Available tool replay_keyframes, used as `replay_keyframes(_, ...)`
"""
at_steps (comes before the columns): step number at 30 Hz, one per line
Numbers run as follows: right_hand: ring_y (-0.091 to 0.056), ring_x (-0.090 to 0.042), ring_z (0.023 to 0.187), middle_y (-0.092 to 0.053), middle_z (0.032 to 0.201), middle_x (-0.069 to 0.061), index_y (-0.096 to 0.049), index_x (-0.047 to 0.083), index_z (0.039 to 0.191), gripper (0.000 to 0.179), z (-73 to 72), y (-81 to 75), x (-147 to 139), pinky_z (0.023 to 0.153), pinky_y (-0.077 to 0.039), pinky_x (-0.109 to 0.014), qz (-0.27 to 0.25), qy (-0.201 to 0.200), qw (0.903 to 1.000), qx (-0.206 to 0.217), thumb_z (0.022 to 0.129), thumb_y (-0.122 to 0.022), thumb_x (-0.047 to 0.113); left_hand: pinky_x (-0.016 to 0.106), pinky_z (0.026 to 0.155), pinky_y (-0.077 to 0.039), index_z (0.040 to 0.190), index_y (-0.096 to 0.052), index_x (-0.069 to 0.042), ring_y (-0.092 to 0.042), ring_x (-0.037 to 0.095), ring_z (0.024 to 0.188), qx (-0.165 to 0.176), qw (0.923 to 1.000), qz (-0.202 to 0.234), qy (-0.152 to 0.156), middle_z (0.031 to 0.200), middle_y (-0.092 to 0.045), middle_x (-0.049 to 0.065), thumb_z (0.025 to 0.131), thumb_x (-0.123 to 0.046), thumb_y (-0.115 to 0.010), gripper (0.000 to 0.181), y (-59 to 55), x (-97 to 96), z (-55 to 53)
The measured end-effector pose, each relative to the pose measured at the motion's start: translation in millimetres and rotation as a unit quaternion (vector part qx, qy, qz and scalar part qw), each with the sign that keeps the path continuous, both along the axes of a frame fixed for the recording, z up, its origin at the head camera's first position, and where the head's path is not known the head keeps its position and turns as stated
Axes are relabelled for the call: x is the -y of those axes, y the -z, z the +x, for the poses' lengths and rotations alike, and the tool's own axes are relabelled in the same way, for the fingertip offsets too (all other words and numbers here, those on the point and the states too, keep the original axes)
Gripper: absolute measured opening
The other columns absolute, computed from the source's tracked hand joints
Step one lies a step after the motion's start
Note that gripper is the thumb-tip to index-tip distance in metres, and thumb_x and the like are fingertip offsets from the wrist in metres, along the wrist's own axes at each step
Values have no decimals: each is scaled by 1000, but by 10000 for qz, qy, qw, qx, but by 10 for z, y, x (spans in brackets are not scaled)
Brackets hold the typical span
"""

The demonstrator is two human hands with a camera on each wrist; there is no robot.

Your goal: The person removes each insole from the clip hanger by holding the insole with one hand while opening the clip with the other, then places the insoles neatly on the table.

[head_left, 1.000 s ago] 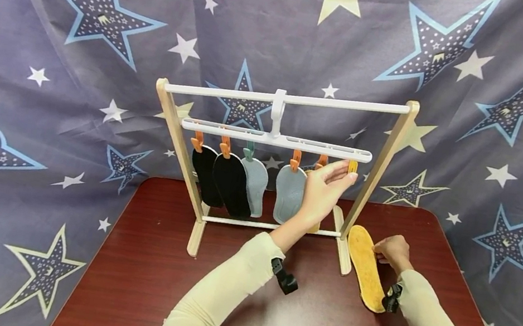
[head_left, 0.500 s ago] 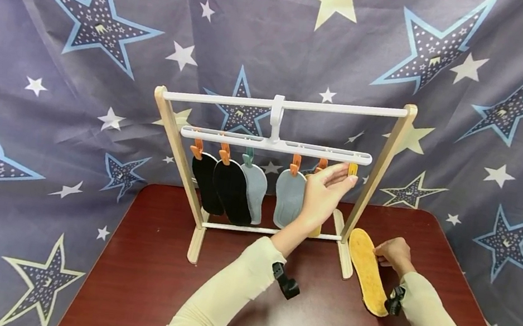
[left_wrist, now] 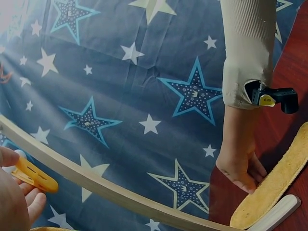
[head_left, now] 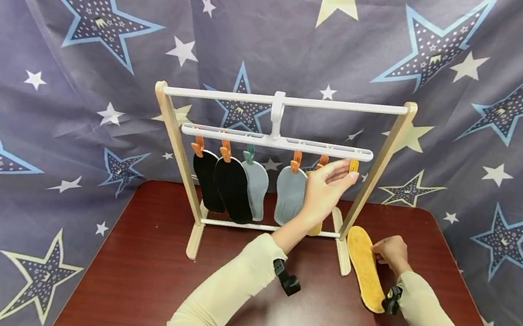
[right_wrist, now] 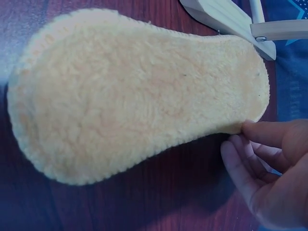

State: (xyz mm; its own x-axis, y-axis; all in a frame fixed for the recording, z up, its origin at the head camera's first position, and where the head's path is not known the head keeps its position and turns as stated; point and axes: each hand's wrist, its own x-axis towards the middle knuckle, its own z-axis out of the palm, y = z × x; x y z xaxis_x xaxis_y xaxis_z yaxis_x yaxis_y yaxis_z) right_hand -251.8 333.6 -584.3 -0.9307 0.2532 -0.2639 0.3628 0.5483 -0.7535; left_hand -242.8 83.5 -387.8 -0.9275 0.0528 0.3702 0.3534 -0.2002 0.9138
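Note:
At the hanger's right end, my left hand (head_left: 323,190) pinches a yellow clothespin (head_left: 353,166) between thumb and fingers. The left wrist view shows that clothespin (left_wrist: 36,178) from close by. My right hand (head_left: 394,252) pinches the side edge of a yellow fuzzy insole (head_left: 367,269) near its narrower end. In the right wrist view the insole (right_wrist: 139,96) is fleecy side up above the tabletop, thumb on its edge. Beside my left hand hangs a grey insole (head_left: 289,195) from an orange clothespin (head_left: 295,161). Another yellow insole (head_left: 314,229) is mostly hidden behind my left hand.
A white hanger (head_left: 245,137) hooks onto the top bar of a wooden rack (head_left: 384,159). Black insoles (head_left: 233,190) and another grey insole (head_left: 255,187) hang at its left. The rack's right foot (head_left: 341,248) stands beside the held insole on the red-brown table (head_left: 145,258).
Both hands keep their grips in nearly the same place. The head view shifts slightly; the clothespin and held insole hardly move.

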Motion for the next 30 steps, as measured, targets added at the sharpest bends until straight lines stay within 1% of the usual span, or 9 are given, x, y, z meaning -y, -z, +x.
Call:
replay_keyframes(3, -65, -17, 53, -66, 61, -9, -71, -14, 83, 13, 36, 14, 19, 53, -62, -36, -10, 83, 9999, -101, 80, -70, 0, 23, 92, -59, 123, -69, 8, -72, 33, 111, 3, 10000, -20, 2, 119, -72, 25, 91, -4, -74, 34, 9, 3, 1)
replay_keyframes(10, -66, -15, 54, -69, 62, -9, -73, -13, 84, 16, 118, 56, 37, 53, -61, -33, -20, 96, 9997, -218, 82, -70, 3, 23, 93, -59, 123, -69, 6, -72, 33, 110, 20, 10000, 29, 10, 119, -72, 25, 91, -4, -74, 34, 62, 14, 0)
replay_keyframes(16, -67, -14, 58, -71, 66, -9, -74, -14, 91, 22, 158, 61, 21, 58, -63, -33, -258, 153, 9993, -241, 84, -70, 6, 27, 94, -59, 122, -69, 8, -72, 34, 111, -80, 9999, 92, 96, 120, -72, 25, 91, -2, -73, 33, 73, 17, -4)
replay_keyframes(18, -67, -14, 61, -72, 70, -11, -73, -14, 95, 24, 162, 56, 14, 59, -63, -34, -236, 97, 9994, -249, 87, -70, 8, 30, 96, -59, 122, -70, 7, -72, 31, 111, -226, 9997, -126, 44, 120, -72, 23, 92, -4, -72, 32, 69, 27, 4)
replay_keyframes(20, -67, -14, 62, -73, 74, -14, -73, -14, 97, 26, 167, 40, 17, 59, -63, -33, -125, 86, 9994, -305, 89, -69, 10, 32, 96, -59, 121, -71, 4, -73, 27, 110, -454, 9977, -498, -89, 117, -74, 20, 94, -7, -72, 30, 64, 40, 24)
replay_keyframes(23, -67, -16, 62, -74, 79, -20, -72, -13, 101, 28, 178, -18, 46, 56, -61, -31, 46, 204, 9978, -622, 92, -67, 13, 31, 95, -59, 118, -74, 0, -74, 21, 106, -844, 9899, -1086, -341, 112, -77, 15, 95, -13, -72, 26, 43, 76, 81)
replay_keyframes(25, -68, -17, 61, -74, 79, -20, -72, -12, 102, 30, 188, -76, 76, 54, -60, -30, 120, 346, 9952, -907, 92, -67, 16, 27, 93, -59, 115, -75, -1, -75, 19, 104, -1077, 9842, -1319, -478, 109, -78, 12, 96, -15, -71, 24, 21, 104, 125)
replay_keyframes(27, -67, -14, 59, -74, 73, -16, -72, -11, 103, 31, 198, -138, 107, 53, -59, -30, 83, 423, 9918, -1202, 94, -66, 18, 25, 93, -59, 114, -76, -2, -75, 18, 103, -1252, 9801, -1408, -621, 108, -79, 10, 96, -17, -71, 23, -3, 137, 162)
replay_keyframes(30, -64, -5, 55, -69, 61, 2, -71, -11, 105, 33, 214, -236, 158, 53, -59, -27, -168, 538, 9867, -1524, 95, -65, 20, 27, 93, -60, 112, -76, -2, -75, 19, 103, -1415, 9778, -1308, -823, 107, -79, 10, 96, -16, -71, 22, -33, 196, 205)
